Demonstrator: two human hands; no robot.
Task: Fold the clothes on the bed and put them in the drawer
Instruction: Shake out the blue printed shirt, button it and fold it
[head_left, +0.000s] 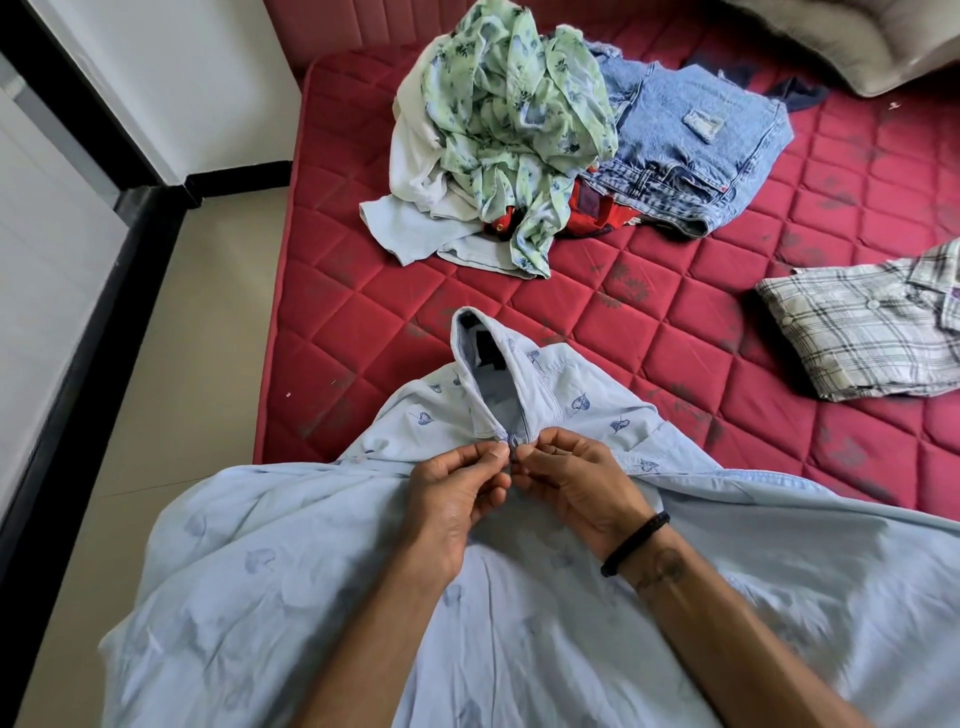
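- Shirt (519, 597), pale blue with a leaf print, lies front-up across the near edge of the bed (727, 291). Its collar points toward the middle of the bed and its body hangs off toward the person.
- Left hand (457, 499) and right hand (576, 483) meet just below the collar. Fingers and thumbs of both are curled and pinch the two front edges at the top button. Likely fastening it, so the front stays closed and flat for folding.
- Collar stands up and open; inside label shows dark.
- Plaid shirt (862, 332) sits folded at the right edge of the bed, well apart from the work. Probably set aside as finished.
- Heap of unfolded clothes lies toward the far left corner: green floral garment (509, 114) on top, jeans (696, 150) beside it, touching, and something red (597, 213) tucked under.
- Judgement: task is early. One piece folded, one in hand, heap waiting.
- No drawer in view.
- Black band on right wrist.
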